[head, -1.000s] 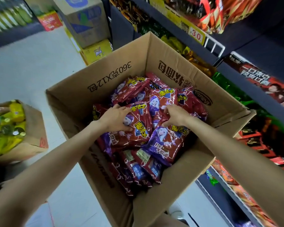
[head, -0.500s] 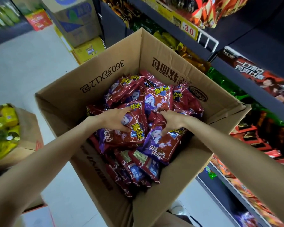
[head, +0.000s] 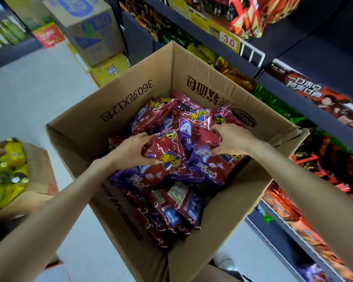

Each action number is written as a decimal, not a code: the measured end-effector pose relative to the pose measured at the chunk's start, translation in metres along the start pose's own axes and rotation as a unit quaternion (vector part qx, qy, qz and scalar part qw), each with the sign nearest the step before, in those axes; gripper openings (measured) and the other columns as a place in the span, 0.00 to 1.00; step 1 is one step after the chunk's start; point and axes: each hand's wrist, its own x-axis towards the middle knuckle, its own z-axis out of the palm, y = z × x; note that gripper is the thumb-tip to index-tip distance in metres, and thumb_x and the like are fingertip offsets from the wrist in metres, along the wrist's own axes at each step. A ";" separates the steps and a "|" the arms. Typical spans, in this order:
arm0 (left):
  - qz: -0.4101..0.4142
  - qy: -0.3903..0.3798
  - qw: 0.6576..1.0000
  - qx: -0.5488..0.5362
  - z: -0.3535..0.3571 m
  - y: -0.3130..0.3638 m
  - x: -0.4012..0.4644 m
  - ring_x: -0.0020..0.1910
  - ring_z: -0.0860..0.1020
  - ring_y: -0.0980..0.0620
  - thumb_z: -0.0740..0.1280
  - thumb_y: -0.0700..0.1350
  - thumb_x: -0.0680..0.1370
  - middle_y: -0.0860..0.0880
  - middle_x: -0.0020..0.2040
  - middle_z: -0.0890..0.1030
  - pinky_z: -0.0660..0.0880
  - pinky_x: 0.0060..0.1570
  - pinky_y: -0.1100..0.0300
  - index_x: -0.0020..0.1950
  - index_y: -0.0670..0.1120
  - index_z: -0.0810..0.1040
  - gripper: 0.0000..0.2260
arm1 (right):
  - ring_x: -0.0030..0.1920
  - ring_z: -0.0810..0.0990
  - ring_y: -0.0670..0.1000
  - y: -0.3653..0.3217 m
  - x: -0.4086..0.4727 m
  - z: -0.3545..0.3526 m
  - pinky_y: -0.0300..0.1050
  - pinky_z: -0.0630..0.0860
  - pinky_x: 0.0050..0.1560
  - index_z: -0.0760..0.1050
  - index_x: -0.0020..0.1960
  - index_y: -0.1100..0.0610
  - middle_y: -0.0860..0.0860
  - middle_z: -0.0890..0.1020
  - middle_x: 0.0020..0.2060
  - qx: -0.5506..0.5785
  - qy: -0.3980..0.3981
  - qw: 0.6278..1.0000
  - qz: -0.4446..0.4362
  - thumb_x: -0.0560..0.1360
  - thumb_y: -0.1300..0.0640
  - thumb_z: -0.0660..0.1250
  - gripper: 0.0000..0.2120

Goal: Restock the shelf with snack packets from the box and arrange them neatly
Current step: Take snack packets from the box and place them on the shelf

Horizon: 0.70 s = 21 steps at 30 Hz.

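Note:
An open cardboard box [head: 130,98] stands on the floor in front of me, filled with several red and purple snack packets [head: 171,119]. My left hand [head: 128,151] grips the top edge of one packet [head: 167,159] lying on the pile. My right hand [head: 230,139] grips the top of a neighbouring packet [head: 216,167] just to its right. Both packets lie tilted against the pile. More packets [head: 177,208] stand on edge in the box's near part. The dark shelf [head: 314,110] runs along the right.
The shelf tiers hold red, green, yellow and orange snack bags [head: 283,208]. A white wire divider [head: 251,51] and a price tag [head: 228,42] sit on an upper tier. A box of yellow-green bottles [head: 8,176] stands at left. Stacked cartons [head: 90,31] stand behind.
Both hands have closed tighter on the packets' top edges and drawn them up a little from the pile. The view has shifted slightly.

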 end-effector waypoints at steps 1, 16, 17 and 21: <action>0.000 -0.006 1.000 0.005 0.002 0.002 -0.002 0.52 0.75 0.55 0.72 0.58 0.69 0.53 0.55 0.72 0.74 0.54 0.57 0.57 0.47 0.75 0.22 | 0.59 0.72 0.54 -0.001 0.000 0.001 0.51 0.73 0.55 0.65 0.69 0.52 0.51 0.73 0.59 -0.010 0.000 1.000 0.000 0.67 0.43 0.74 0.35; 0.020 0.218 0.969 -0.113 -0.023 0.069 -0.041 0.52 0.78 0.60 0.69 0.50 0.75 0.61 0.52 0.77 0.74 0.54 0.62 0.64 0.59 0.63 0.22 | 0.49 0.79 0.49 0.011 -0.102 -0.044 0.46 0.76 0.49 0.65 0.66 0.45 0.46 0.79 0.50 0.178 0.327 0.928 -0.015 0.68 0.44 0.73 0.30; 0.040 0.259 0.958 -0.118 -0.029 0.085 -0.043 0.51 0.77 0.61 0.70 0.49 0.74 0.64 0.50 0.76 0.73 0.53 0.64 0.62 0.61 0.63 0.22 | 0.46 0.79 0.48 0.015 -0.120 -0.049 0.45 0.76 0.47 0.66 0.66 0.46 0.44 0.78 0.47 0.201 0.369 0.907 -0.011 0.68 0.45 0.73 0.30; 0.141 0.356 0.910 -0.156 -0.046 0.153 -0.039 0.49 0.76 0.70 0.72 0.47 0.72 0.66 0.51 0.75 0.70 0.50 0.74 0.59 0.59 0.65 0.22 | 0.42 0.79 0.47 0.035 -0.191 -0.059 0.46 0.75 0.46 0.68 0.64 0.49 0.44 0.80 0.43 0.222 0.478 0.849 0.022 0.67 0.46 0.73 0.28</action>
